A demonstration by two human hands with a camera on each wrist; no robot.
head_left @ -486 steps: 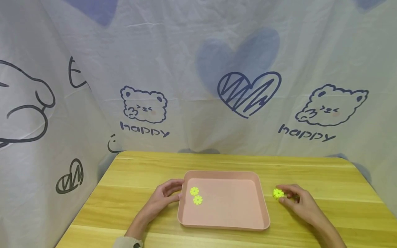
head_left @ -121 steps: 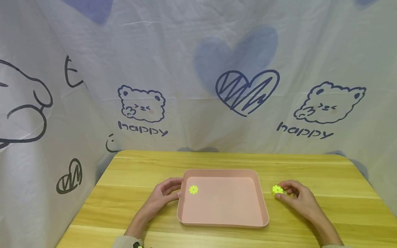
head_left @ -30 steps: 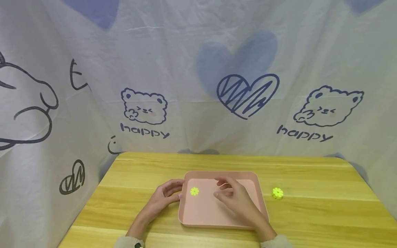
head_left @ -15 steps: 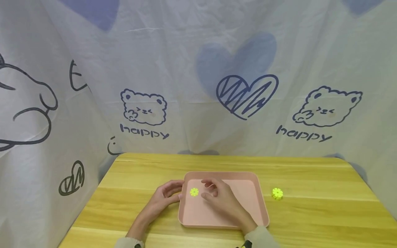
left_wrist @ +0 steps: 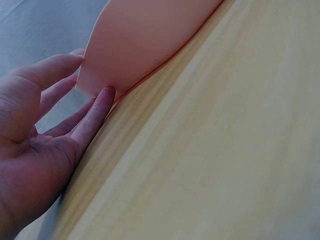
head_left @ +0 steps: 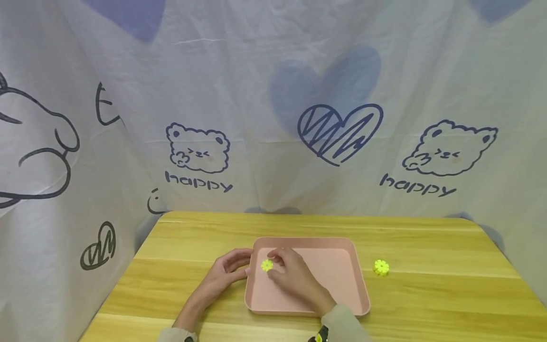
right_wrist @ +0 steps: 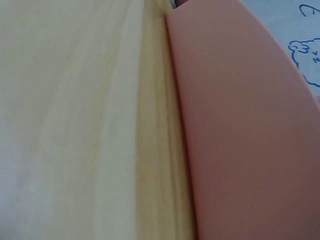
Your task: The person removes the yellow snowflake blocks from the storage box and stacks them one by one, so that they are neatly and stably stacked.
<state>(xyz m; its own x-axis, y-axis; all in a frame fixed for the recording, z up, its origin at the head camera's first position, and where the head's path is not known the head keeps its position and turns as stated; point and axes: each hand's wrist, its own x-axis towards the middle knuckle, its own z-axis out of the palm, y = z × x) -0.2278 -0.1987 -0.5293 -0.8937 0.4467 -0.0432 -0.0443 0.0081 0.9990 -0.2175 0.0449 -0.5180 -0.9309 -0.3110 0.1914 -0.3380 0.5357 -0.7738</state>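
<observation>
A small yellow flower-shaped disc (head_left: 267, 265) with a notched edge lies flat in the left part of a shallow pink tray (head_left: 316, 285). Over the tray, my right hand (head_left: 295, 275) has its index finger and thumb spread at the far and near sides of that disc, tips right at its edge. My left hand (head_left: 224, 270) rests at the tray's left side. In the left wrist view, its fingertips (left_wrist: 106, 95) touch the outer wall of the pink tray (left_wrist: 135, 45). The right wrist view shows the tray's wall (right_wrist: 250, 130), with the right hand hidden behind it.
A stack of similar yellow discs (head_left: 381, 267) stands on the wooden table (head_left: 436, 275), right of the tray. Behind the table hangs a pale curtain (head_left: 265, 156) with bears and hearts drawn on it.
Two discs lay in the tray at first; one remains there now. My right hand has moved left from the stack to the remaining disc. My left hand has stayed at the tray.
</observation>
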